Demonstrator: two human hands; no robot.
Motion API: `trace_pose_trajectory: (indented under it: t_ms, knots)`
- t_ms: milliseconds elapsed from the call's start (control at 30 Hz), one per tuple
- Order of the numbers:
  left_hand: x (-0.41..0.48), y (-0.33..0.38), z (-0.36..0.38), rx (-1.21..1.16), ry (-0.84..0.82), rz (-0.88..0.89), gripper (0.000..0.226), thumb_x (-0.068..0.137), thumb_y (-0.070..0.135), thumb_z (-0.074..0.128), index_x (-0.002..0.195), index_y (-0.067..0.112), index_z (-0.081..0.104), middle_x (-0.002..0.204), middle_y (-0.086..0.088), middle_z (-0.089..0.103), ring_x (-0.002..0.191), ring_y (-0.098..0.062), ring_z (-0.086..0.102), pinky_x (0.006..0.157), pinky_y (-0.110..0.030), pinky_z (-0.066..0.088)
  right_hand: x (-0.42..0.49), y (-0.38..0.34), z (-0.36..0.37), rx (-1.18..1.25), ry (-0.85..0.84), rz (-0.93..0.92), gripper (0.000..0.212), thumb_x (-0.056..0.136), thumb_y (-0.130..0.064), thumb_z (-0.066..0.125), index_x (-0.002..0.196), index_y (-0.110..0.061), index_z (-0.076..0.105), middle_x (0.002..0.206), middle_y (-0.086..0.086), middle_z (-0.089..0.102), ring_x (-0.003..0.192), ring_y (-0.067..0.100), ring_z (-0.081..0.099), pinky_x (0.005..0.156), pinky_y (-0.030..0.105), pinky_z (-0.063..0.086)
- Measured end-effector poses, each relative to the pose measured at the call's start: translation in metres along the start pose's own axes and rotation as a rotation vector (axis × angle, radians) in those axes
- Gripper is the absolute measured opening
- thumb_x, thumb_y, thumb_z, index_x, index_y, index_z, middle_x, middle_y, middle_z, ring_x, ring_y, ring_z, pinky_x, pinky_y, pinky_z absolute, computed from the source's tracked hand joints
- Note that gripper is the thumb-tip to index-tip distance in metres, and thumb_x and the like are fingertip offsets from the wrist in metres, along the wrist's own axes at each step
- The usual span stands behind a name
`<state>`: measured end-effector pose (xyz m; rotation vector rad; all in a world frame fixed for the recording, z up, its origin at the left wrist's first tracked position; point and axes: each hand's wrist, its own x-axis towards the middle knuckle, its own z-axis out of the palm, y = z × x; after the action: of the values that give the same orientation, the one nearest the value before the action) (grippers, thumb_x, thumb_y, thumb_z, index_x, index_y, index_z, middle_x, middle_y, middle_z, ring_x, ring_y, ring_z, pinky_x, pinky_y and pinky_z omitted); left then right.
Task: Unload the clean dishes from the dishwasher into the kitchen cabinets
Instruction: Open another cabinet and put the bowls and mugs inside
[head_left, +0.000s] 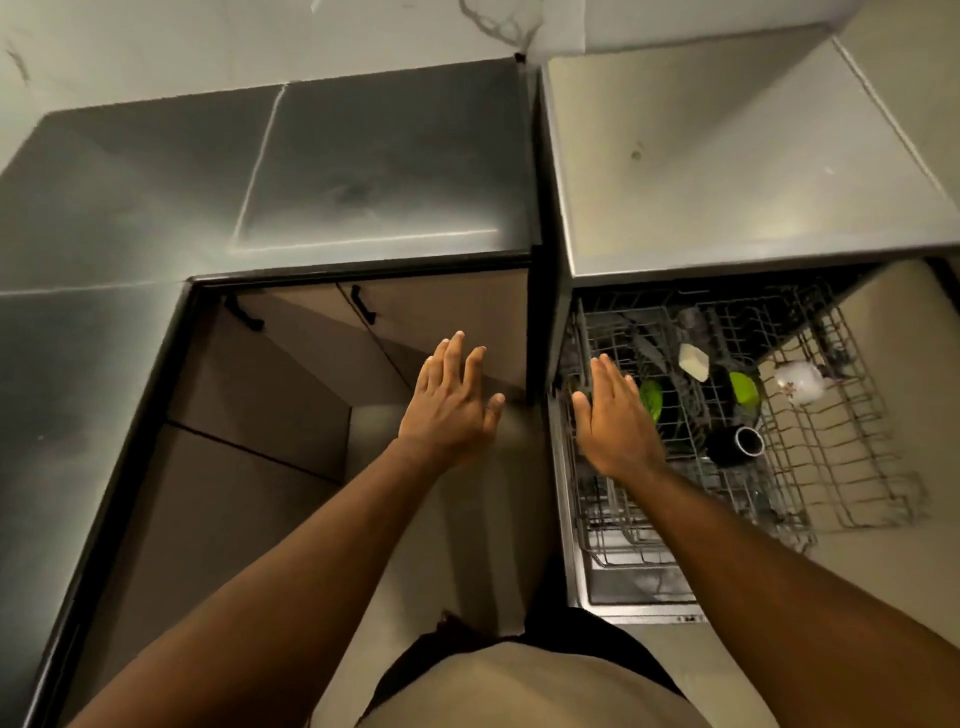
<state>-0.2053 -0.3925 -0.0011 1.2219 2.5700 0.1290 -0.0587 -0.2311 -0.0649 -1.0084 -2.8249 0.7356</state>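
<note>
The dishwasher stands open at the right with its wire rack pulled out. In the rack lie two green items, a cream-white dish, a white flowered cup and a black cup on its side. My right hand hovers with straight fingers over the rack's left edge, holding nothing. My left hand is spread flat in the air before the lower cabinet doors, also empty.
A dark steel countertop wraps the left corner; a lighter steel counter sits above the dishwasher. Lower cabinet doors carry black handles. The dishwasher door lies down by my legs. Pale floor shows below.
</note>
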Motion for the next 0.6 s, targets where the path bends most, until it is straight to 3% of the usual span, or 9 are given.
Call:
trace_pose_trajectory:
  t_ms: [600]
  knots:
    - [0.129, 0.15, 0.059, 0.084, -0.225, 0.39, 0.069, 0.101, 0.052, 0.025, 0.155, 0.013, 0.007, 0.163, -0.017, -0.005, 0.15, -0.032, -0.006, 0.123, -0.047, 0.003, -0.003, 0.147, -0.028, 0.125, 0.066, 0.485, 0.059, 0.104, -0.036, 0.032, 0.154, -0.008, 0.018, 0.161, 0.011, 0.016, 0.148, 0.029, 0.014, 0.119, 0.04, 0.014]
